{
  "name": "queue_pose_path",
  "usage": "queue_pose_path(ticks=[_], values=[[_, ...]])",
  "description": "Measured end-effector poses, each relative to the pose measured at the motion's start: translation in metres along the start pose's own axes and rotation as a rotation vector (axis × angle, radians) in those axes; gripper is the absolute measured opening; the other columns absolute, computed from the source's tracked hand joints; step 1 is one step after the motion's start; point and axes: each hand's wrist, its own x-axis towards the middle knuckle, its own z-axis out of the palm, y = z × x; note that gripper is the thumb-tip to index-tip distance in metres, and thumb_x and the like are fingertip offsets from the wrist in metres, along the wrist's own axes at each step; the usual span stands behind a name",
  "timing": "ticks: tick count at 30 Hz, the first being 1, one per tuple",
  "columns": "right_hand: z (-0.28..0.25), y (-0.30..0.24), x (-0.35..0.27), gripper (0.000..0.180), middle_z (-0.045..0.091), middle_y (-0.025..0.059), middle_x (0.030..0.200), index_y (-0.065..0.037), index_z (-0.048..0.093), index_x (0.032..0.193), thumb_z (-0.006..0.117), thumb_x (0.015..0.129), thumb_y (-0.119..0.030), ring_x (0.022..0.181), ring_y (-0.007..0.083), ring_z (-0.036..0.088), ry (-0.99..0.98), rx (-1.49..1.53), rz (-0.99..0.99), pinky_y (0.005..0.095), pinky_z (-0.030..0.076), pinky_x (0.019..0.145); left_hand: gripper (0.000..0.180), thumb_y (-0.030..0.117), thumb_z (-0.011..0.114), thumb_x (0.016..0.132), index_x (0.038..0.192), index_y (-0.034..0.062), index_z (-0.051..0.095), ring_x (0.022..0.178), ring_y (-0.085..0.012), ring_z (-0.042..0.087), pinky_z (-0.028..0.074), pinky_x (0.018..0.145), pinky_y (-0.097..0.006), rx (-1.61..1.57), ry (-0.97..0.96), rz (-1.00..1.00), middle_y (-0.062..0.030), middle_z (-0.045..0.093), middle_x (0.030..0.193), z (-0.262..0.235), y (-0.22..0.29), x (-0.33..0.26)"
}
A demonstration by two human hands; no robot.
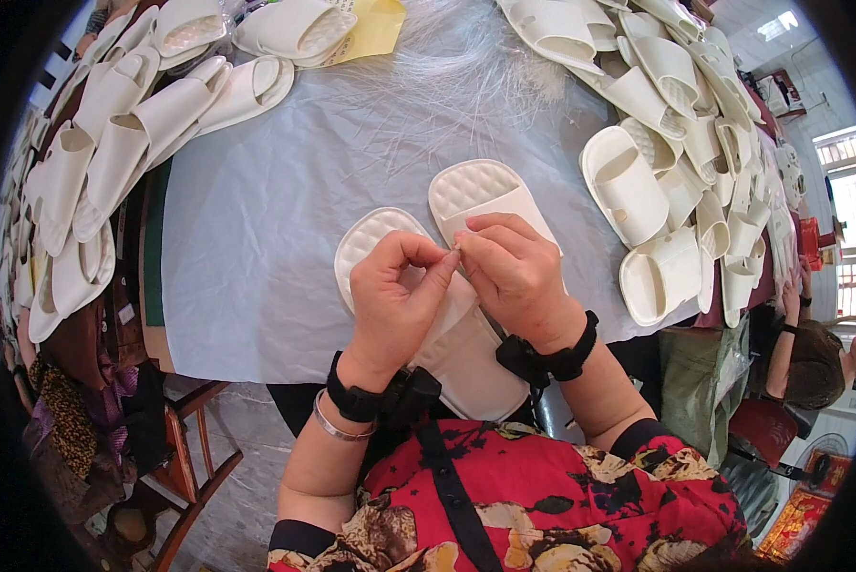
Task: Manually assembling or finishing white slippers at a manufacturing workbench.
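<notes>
My left hand (397, 288) and my right hand (514, 272) meet fingertip to fingertip over a pair of slippers. Both are closed in a pinch on something small between them, too tiny to make out. Beneath them lies a white left slipper (382, 229) with a dimpled footbed, partly covered by my left hand. Beside it a matching right slipper (475, 186) sits slightly farther away, its strap partly behind my right hand. Both slippers rest on the pale blue-grey cloth (247, 267), with their near ends close to my body.
White slippers are heaped at the left (123, 157) and in another pile at the right (676, 200). Fine clear strands (466, 81) spread over the far cloth near a yellow paper (375, 33). A wooden chair (189, 448) stands lower left; another person (809, 362) is at far right.
</notes>
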Motion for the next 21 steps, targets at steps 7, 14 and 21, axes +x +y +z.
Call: queue_pose_path(ticks=[7,14,21], values=[[-0.002,0.0,0.0012,0.016,0.061,0.0082,0.071,-0.003,0.064,0.086,0.065,0.07,-0.001,0.073,0.0244,0.064,-0.05,-0.026,0.02,0.0337,0.053,0.059,0.007,0.0,0.066,0.082,0.088,-0.0014,0.062,0.075,-0.0091,0.059,0.048,0.068,-0.024,0.027,-0.036,0.025,-0.0052,0.066,0.082,-0.003,0.0022,0.0013],[-0.0024,0.0015,0.0004,0.014,0.061,0.0078,0.072,-0.003,0.061,0.083,0.064,0.069,-0.003,0.074,0.0242,0.063,-0.091,-0.055,0.002,0.0338,0.052,0.059,0.008,-0.001,0.066,0.081,0.088,-0.0019,0.062,0.075,-0.0096,0.06,0.048,0.069,-0.024,0.038,-0.032,-0.016,-0.0059,0.066,0.081,-0.0037,0.0022,-0.001],[-0.0022,-0.0014,0.0018,0.01,0.054,0.0062,0.065,-0.005,0.056,0.076,0.062,0.068,-0.008,0.069,0.0236,0.058,-0.165,-0.079,-0.031,0.0343,0.049,0.059,0.006,-0.001,0.066,0.082,0.086,-0.0011,0.061,0.074,-0.0093,0.059,0.048,0.068,-0.024,0.064,0.033,-0.04,-0.0061,0.066,0.08,-0.0027,-0.0015,-0.0027]])
